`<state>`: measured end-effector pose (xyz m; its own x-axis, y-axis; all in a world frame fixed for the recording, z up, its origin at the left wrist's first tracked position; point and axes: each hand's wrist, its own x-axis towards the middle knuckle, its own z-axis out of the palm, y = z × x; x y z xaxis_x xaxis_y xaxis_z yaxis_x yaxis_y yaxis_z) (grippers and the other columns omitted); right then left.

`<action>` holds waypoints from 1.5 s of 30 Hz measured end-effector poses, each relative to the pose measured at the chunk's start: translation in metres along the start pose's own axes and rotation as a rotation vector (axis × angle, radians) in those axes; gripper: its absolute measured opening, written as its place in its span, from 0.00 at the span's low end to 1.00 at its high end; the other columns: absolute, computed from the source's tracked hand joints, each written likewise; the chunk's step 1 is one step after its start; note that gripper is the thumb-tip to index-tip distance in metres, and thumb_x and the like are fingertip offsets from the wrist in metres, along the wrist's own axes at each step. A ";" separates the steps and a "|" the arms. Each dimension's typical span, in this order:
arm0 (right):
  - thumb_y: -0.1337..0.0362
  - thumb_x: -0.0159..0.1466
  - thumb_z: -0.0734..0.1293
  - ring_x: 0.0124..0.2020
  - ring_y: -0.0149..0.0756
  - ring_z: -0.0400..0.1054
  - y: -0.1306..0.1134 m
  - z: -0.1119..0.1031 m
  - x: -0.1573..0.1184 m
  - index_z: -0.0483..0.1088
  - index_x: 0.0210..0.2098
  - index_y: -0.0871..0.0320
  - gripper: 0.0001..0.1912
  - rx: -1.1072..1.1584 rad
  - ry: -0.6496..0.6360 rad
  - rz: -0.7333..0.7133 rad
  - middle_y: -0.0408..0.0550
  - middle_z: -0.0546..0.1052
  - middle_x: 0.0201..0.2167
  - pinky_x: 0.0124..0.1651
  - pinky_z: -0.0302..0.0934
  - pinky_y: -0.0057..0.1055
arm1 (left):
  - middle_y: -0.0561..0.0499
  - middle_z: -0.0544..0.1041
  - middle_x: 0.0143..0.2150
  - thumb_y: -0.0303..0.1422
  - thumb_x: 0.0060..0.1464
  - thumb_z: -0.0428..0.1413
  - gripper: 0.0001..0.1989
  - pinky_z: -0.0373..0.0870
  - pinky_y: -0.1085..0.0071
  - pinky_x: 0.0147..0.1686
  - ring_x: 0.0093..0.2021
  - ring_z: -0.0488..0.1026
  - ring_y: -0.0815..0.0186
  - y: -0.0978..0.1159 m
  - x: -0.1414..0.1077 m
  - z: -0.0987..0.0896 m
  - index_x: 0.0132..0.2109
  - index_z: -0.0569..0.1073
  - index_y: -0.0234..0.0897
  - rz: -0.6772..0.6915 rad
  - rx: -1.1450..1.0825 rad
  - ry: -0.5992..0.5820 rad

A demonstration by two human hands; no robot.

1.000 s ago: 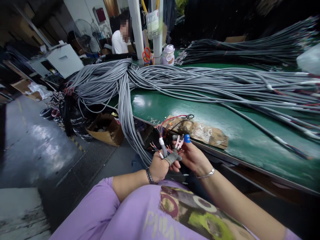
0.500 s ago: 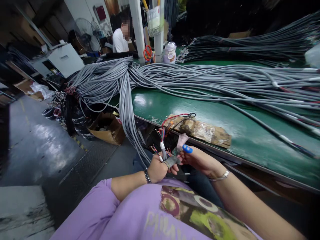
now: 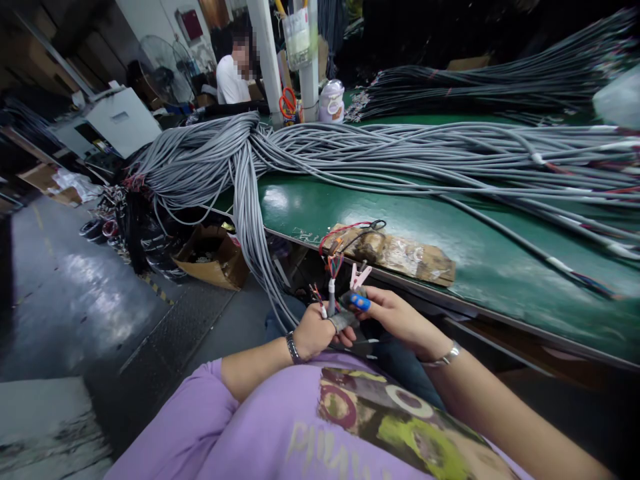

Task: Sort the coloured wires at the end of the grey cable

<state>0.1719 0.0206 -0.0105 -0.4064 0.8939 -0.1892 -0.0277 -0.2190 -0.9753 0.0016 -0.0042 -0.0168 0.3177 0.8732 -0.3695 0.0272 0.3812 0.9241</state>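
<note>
Grey cable ends (image 3: pixel 331 297) were gripped in the left hand (image 3: pixel 314 330), fingers closed round them, coloured wires (image 3: pixel 335 266) splayed on top. Pink clip (image 3: pixel 359 275) was pinched in the right hand's (image 3: pixel 403 321) fingers, just right of the cables. Worn brown board (image 3: pixel 415 261) was laid on the green table's (image 3: pixel 295 207) near edge; grey cable bundle (image 3: pixel 400 153) was spread beyond.
</note>
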 end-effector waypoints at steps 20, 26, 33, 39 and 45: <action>0.47 0.50 0.74 0.21 0.30 0.61 -0.005 0.022 -0.004 0.69 0.24 0.57 0.21 0.006 0.156 -0.095 0.41 0.71 0.18 0.27 0.57 0.30 | 0.47 0.76 0.22 0.55 0.46 0.57 0.27 0.62 0.77 0.20 0.21 0.72 0.69 -0.005 -0.002 -0.004 0.26 0.72 0.31 0.116 -0.048 0.055; 0.48 0.49 0.75 0.21 0.31 0.60 -0.006 0.025 -0.003 0.68 0.24 0.56 0.19 0.099 0.153 -0.071 0.42 0.70 0.18 0.26 0.57 0.30 | 0.48 0.75 0.22 0.53 0.45 0.59 0.25 0.58 0.77 0.18 0.19 0.72 0.69 -0.008 0.001 -0.002 0.28 0.69 0.33 0.130 -0.185 0.138; 0.54 0.49 0.76 0.22 0.29 0.58 0.013 0.015 -0.001 0.70 0.23 0.58 0.16 0.240 0.164 -0.004 0.41 0.68 0.19 0.26 0.55 0.28 | 0.49 0.74 0.19 0.52 0.44 0.60 0.24 0.56 0.77 0.17 0.17 0.70 0.71 -0.004 -0.001 -0.004 0.27 0.71 0.32 0.112 -0.231 0.159; 0.47 0.54 0.72 0.23 0.31 0.61 0.011 0.003 0.009 0.72 0.29 0.56 0.19 0.557 0.144 0.077 0.42 0.70 0.23 0.29 0.62 0.30 | 0.50 0.72 0.19 0.50 0.43 0.62 0.23 0.58 0.77 0.17 0.17 0.68 0.71 0.010 -0.005 -0.003 0.28 0.74 0.30 0.100 -0.284 0.042; 0.41 0.58 0.66 0.25 0.34 0.65 0.002 0.002 0.027 0.73 0.30 0.56 0.23 0.511 0.095 0.023 0.45 0.73 0.24 0.30 0.63 0.30 | 0.49 0.73 0.20 0.50 0.43 0.62 0.23 0.57 0.76 0.17 0.16 0.69 0.71 0.021 -0.001 0.006 0.27 0.74 0.30 0.082 -0.279 -0.022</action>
<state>0.1591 0.0434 -0.0177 -0.3284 0.9129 -0.2423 -0.4714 -0.3807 -0.7955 0.0073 0.0008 0.0038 0.3288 0.8989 -0.2897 -0.2598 0.3810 0.8873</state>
